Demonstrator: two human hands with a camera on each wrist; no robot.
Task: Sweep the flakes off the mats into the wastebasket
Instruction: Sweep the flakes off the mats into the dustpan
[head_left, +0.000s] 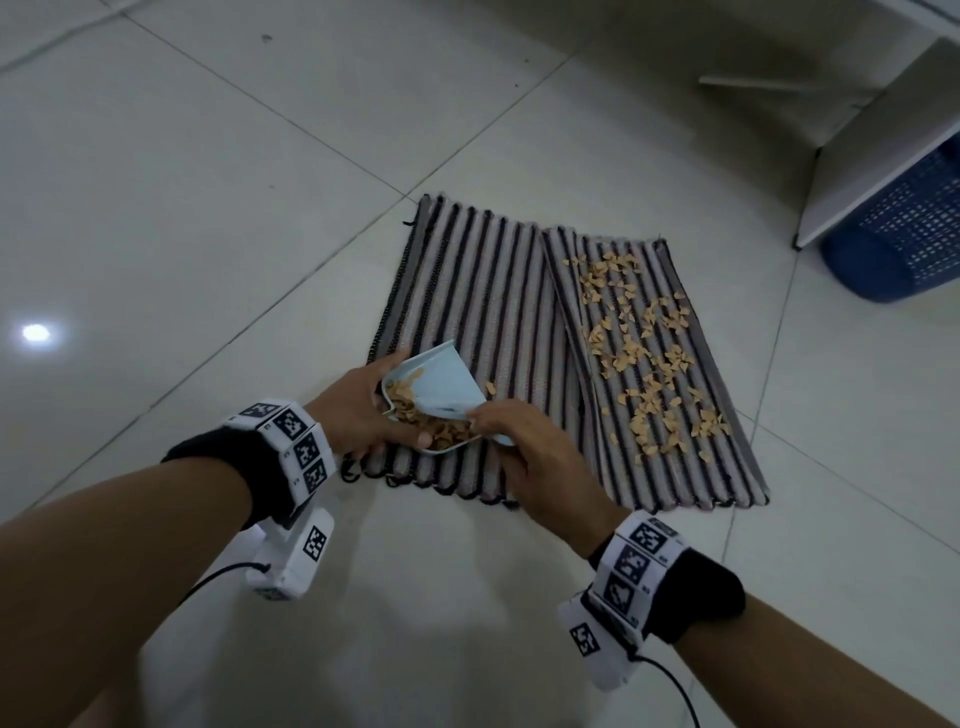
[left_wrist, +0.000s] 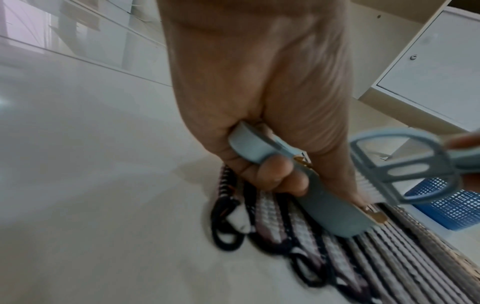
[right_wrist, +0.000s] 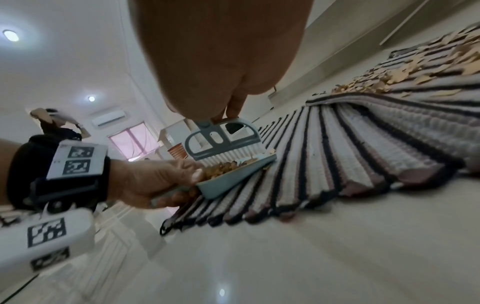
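We have a heap of tan flakes (head_left: 415, 413) gathered in the pale blue dustpan (head_left: 441, 384), which sits tilted on the near edge of the left mat (head_left: 467, 291), its lip down on the weave so that swept bits can ride up into it. Our left hand (head_left: 363, 410) curls round the pan's handle to steady it. Our right hand (head_left: 540, 457) pinches the small brush (right_wrist: 223, 144), bristles at the pan's mouth, likely to push in the last few. The right mat (head_left: 649, 364), overlapping the left one's edge, carries many loose flakes (head_left: 654, 358), so we judge the job roughly half done. The blue wastebasket (head_left: 904, 234) waits well apart to the right, beside a white cabinet (head_left: 878, 140). Both mats lie on a glossy, pale tiled floor (head_left: 182, 208).
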